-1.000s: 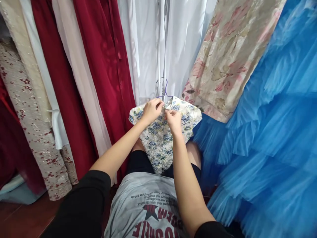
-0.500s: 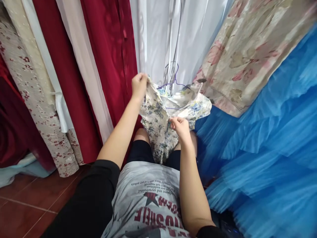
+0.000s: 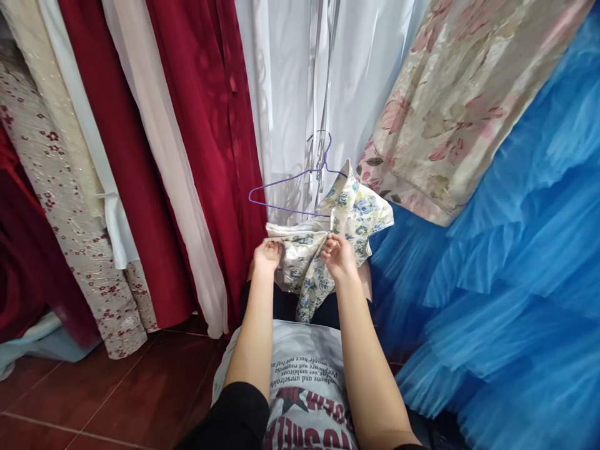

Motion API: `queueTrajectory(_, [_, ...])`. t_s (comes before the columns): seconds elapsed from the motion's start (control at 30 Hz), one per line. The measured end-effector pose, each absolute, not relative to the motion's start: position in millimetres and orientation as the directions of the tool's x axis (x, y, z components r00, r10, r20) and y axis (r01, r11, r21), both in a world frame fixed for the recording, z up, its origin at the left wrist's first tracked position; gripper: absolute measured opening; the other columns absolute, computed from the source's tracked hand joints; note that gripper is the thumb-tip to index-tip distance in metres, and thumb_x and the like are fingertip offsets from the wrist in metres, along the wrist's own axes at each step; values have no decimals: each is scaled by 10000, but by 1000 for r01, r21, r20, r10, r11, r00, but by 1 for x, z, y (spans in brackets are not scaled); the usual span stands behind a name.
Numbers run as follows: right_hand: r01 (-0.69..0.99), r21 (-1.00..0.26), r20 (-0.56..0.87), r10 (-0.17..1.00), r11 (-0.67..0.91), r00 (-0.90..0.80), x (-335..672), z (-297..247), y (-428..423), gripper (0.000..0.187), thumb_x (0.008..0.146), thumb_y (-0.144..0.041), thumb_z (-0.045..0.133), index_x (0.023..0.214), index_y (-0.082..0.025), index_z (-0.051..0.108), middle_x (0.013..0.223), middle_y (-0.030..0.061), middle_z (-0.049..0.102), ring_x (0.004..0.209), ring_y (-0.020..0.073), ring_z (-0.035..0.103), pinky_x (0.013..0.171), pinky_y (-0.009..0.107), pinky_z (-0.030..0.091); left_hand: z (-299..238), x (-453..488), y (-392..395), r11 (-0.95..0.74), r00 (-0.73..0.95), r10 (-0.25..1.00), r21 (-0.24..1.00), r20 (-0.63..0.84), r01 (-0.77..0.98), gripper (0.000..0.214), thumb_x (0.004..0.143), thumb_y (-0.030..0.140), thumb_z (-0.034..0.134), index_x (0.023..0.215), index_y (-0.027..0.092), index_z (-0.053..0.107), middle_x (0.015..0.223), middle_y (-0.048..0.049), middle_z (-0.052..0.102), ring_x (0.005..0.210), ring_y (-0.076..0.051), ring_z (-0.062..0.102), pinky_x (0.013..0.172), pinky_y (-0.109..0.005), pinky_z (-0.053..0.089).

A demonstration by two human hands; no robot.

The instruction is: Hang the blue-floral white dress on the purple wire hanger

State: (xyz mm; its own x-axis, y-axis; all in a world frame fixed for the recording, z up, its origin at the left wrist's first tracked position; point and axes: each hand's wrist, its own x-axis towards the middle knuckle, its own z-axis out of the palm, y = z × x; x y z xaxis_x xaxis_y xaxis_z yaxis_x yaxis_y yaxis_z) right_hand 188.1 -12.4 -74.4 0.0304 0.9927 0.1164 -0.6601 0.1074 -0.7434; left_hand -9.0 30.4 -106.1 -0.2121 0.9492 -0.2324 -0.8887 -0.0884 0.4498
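A white blouse with blue and yellow flowers hangs by one shoulder from the right arm of a purple hanger. The hanger's left arm is bare. My left hand is closed on the blouse's left part, below that bare arm. With fingers pinched, my right hand grips the front edge near the middle of the garment. Between my hands the cloth is pulled fairly straight, and its lower end droops over my lap.
White cloth with dangling ribbons hangs behind the hanger. Dark red fabric hangs to the left. On the right are a pink-flowered beige garment and layered blue tulle. Red floor tiles show at lower left.
The blouse's left shoulder has come off the hanger, baring that arm. My left hand has moved down toward me with the cloth. My right hand stays near the middle, slightly lower.
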Motion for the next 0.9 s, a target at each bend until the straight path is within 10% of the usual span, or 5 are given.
queueTrajectory(0.23, [-768,-593,-68,935,244,349,243,-103,-2,250,820,-153,419,649,-233,255,528,-88,277,393,75,286,386,146,307,-114,42,2,88,60,996,575,-67,-814,233,985,158,512,795,137,645,812,-78,689,818,-198,703,896,-392,551])
queueTrajectory(0.6, [-635,-673,-64,826,379,560,247,-103,-8,44,809,-280,453,829,-248,476,707,-30,585,623,131,612,572,226,517,-68,75,-39,-109,283,894,781,348,-615,226,813,317,818,910,134,728,887,-44,683,821,-142,638,740,-251,485])
queueTrajectory(0.77, [-562,-788,43,932,254,360,226,-91,-17,306,743,-287,613,1028,-177,628,917,56,719,818,188,715,705,276,576,-48,80,-56,-312,267,817,780,512,-543,274,842,425,787,901,161,747,939,-38,679,908,-162,623,864,-273,479])
queueTrajectory(0.9, [-476,-844,8,892,248,451,225,-95,-11,715,794,-282,588,1459,-327,330,1279,18,638,965,144,699,727,239,563,-48,81,-61,-343,312,801,819,510,-460,294,870,439,751,951,156,761,1011,-61,700,977,-196,628,909,-295,464])
